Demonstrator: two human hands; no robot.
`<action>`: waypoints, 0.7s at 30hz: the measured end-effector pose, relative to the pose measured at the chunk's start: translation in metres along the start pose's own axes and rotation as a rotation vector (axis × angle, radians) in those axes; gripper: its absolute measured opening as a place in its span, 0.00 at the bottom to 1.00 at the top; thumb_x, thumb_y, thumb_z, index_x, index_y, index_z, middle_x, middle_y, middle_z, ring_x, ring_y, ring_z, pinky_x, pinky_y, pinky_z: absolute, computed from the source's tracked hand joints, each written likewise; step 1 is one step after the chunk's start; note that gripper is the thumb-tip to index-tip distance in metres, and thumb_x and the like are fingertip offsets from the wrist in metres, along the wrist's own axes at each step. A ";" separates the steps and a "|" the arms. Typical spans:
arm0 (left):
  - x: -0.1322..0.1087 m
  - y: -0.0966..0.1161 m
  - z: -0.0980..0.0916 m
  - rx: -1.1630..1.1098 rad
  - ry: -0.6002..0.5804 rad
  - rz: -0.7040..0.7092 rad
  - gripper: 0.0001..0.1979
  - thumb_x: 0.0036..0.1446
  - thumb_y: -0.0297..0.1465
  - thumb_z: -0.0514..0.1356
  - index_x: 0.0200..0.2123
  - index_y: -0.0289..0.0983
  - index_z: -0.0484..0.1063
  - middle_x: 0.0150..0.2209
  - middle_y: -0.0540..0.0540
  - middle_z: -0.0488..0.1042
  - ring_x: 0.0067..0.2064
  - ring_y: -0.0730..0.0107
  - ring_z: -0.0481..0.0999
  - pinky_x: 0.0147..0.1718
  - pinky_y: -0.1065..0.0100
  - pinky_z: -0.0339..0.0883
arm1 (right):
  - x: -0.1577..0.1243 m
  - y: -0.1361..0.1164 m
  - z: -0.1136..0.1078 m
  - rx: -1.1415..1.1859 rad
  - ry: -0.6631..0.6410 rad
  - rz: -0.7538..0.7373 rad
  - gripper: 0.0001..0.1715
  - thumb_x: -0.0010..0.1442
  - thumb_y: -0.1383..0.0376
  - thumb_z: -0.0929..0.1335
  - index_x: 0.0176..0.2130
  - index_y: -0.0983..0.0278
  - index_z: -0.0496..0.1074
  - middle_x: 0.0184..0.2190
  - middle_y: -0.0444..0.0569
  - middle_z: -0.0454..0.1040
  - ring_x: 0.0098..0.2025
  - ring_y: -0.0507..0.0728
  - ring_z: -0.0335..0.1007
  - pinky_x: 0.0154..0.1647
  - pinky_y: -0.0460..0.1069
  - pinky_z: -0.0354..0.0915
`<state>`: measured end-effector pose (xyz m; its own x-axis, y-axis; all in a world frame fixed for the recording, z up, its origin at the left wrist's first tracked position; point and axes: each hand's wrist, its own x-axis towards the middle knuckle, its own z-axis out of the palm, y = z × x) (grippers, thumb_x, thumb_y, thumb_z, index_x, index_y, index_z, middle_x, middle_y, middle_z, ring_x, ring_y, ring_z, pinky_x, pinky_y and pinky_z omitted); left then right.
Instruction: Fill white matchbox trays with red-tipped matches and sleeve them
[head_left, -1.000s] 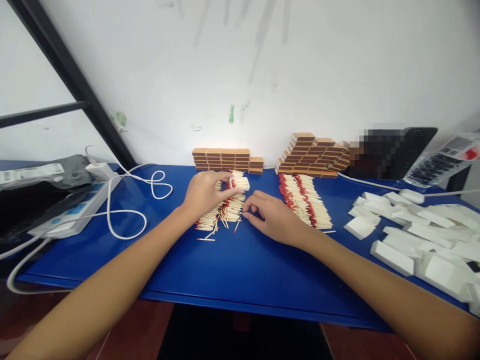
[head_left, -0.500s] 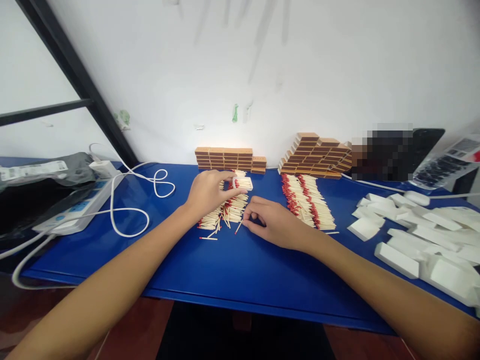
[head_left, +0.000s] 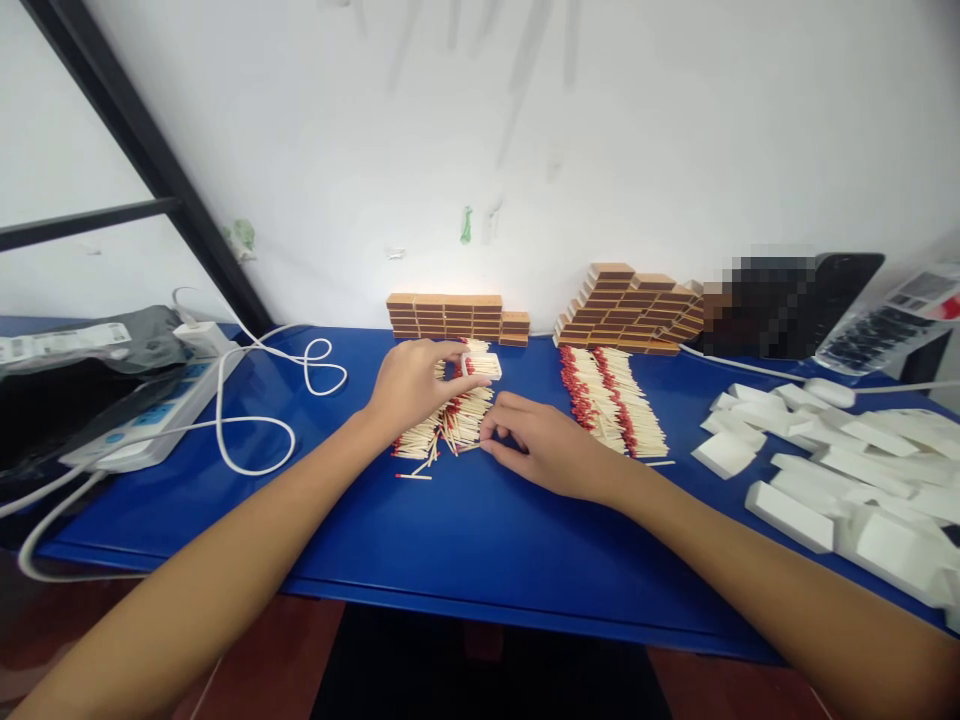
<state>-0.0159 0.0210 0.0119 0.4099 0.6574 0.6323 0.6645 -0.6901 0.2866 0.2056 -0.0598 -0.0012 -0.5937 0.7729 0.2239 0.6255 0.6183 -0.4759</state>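
Between thumb and fingers, my left hand (head_left: 411,388) grips a small white matchbox tray (head_left: 493,368) with red-tipped matches in it. It is held over a loose pile of matches (head_left: 420,440) on the blue table. Just to the right, my right hand (head_left: 536,440) is closed in a pinch at the pile's near right edge. A single match (head_left: 470,447) juts from its fingertips toward the pile; its far end merges with the other matches. One stray match (head_left: 414,477) lies in front of the pile.
Brown matchboxes stand by the wall in a low stack (head_left: 446,315) and a taller stack (head_left: 622,310). Right of my hands lie rows of matches (head_left: 619,405) and many white trays (head_left: 832,465). A power strip (head_left: 161,415) and white cables (head_left: 281,430) are at left.
The match at my right fingertips has swung from slanting down toward me to lying nearly level against the pile. My left hand keeps holding the tray in place. The view has shifted slightly.
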 end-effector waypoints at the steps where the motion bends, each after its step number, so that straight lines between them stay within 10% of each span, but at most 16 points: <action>1: 0.000 0.000 0.000 -0.002 0.000 0.003 0.21 0.58 0.49 0.71 0.46 0.42 0.83 0.41 0.45 0.86 0.41 0.57 0.85 0.42 0.59 0.76 | 0.000 0.001 0.000 0.000 -0.003 0.005 0.03 0.68 0.68 0.66 0.40 0.62 0.71 0.41 0.48 0.70 0.36 0.53 0.66 0.37 0.49 0.60; 21: 0.001 0.002 -0.001 0.008 0.001 0.011 0.20 0.59 0.49 0.70 0.45 0.41 0.83 0.41 0.44 0.86 0.41 0.57 0.86 0.42 0.59 0.76 | 0.000 0.002 -0.001 0.010 -0.050 -0.001 0.03 0.71 0.68 0.67 0.41 0.61 0.71 0.40 0.46 0.71 0.36 0.53 0.66 0.36 0.48 0.59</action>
<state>-0.0149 0.0202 0.0137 0.4170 0.6493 0.6360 0.6651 -0.6949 0.2734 0.2074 -0.0581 -0.0008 -0.6192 0.7640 0.1817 0.6197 0.6175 -0.4845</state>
